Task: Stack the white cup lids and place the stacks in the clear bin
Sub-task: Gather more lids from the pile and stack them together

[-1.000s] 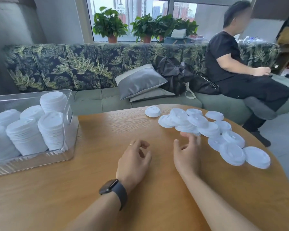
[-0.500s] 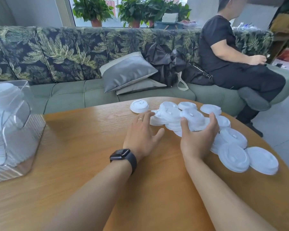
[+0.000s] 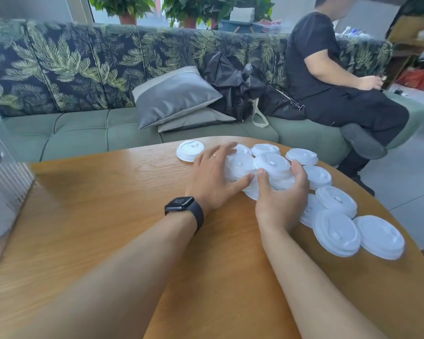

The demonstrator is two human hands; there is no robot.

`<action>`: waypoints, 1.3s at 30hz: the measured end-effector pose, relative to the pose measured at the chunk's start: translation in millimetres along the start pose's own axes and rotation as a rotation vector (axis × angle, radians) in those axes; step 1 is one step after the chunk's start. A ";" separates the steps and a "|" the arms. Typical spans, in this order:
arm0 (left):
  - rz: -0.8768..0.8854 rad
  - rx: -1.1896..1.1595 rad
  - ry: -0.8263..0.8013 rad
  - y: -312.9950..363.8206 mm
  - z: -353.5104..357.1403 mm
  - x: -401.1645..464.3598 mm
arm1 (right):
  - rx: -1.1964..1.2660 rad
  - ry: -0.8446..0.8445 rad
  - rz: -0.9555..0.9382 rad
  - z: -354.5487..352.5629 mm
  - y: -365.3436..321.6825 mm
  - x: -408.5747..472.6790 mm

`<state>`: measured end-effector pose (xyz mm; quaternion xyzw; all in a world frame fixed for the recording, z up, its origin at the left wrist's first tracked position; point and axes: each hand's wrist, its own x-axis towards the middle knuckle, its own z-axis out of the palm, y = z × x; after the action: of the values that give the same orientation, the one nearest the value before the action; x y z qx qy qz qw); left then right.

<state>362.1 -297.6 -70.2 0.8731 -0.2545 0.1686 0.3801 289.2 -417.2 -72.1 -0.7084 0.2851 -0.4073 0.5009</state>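
Gathering loose lids [image 3: 274, 165] on the round table [image 3: 108, 228], far from the bin [image 3: 3, 182] at its left edge.

The left hand [image 3: 213, 177] lies flat and released on one lid; the right hand [image 3: 282, 194] curls around another. Overlapping lids could slide off (the outer ones sit near the rim). No readable writing anywhere.

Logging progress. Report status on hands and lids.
Left hand flat on lids. Right hand gripping small stack. Bin far left, nothing blocking.
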 end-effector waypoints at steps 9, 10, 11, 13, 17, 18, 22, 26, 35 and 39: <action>0.006 -0.054 0.009 6.2 -10.6 -17.6 | 0.006 -0.042 -0.045 -6.3 -6.3 -12.1; 0.012 -0.054 0.005 7.9 -13.1 -21.4 | 0.009 -0.053 -0.057 -7.4 -7.4 -14.4; 0.020 -0.056 -0.003 9.4 -15.7 -25.7 | 0.014 -0.066 -0.074 -8.7 -8.5 -17.4; 0.025 -0.077 -0.031 11.4 -21.4 -35.6 | 0.020 -0.101 -0.113 -11.7 -10.8 -25.7; -0.005 -0.109 -0.023 16.8 -37.5 -59.5 | 0.046 -0.159 -0.167 -21.4 -15.0 -46.1; -0.017 -0.116 -0.020 18.2 -42.2 -66.3 | 0.049 -0.166 -0.179 -24.2 -16.0 -51.7; -0.085 -0.124 0.012 21.0 -63.7 -102.3 | 0.049 -0.209 -0.251 -35.1 -21.4 -78.3; -0.199 -0.162 0.075 22.5 -92.1 -144.4 | 0.074 -0.218 -0.267 -45.6 -24.6 -110.3; -0.403 -0.106 0.239 13.1 -171.8 -241.2 | 0.043 -0.333 -0.256 -69.4 -43.0 -192.8; -0.459 -0.128 0.311 11.7 -197.8 -276.8 | 0.009 -0.425 -0.310 -72.1 -53.1 -224.6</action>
<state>110.2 -68.7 -69.0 0.8459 0.0010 0.1937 0.4969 113.3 -251.5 -75.5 -0.8110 0.0600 -0.3225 0.4844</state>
